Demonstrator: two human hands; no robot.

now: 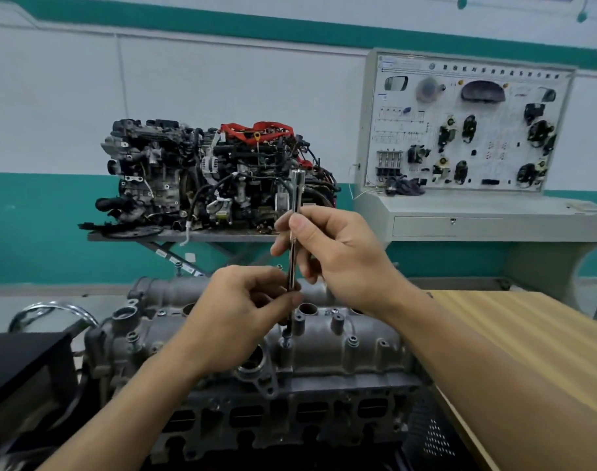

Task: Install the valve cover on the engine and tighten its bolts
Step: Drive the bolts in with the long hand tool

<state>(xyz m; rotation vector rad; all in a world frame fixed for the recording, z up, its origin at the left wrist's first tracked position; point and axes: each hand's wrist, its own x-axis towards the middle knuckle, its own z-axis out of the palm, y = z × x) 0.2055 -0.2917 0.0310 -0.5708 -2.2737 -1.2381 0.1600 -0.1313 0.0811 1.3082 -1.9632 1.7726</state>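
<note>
Upright, extension bar (pixel 294 232) pinched by both hands over valve cover (pixel 324 338).

Both forearms raised, left hand (pixel 242 300) and right hand (pixel 338 253) pinched closed.

Both hands are holding a slim chrome extension bar (pixel 294 239) upright over the grey valve cover (pixel 324 338), the right hand (pixel 334 253) pinching its middle and the left hand (pixel 242 307) gripping its lower end, just above a bolt (pixel 286 342) sitting in the cover. A second, wire-tangled engine (pixel 208 175) is sitting on a stand by the wall, beside a training panel (pixel 467 127), and a wooden table (pixel 514 334) is lying to the right.
</note>
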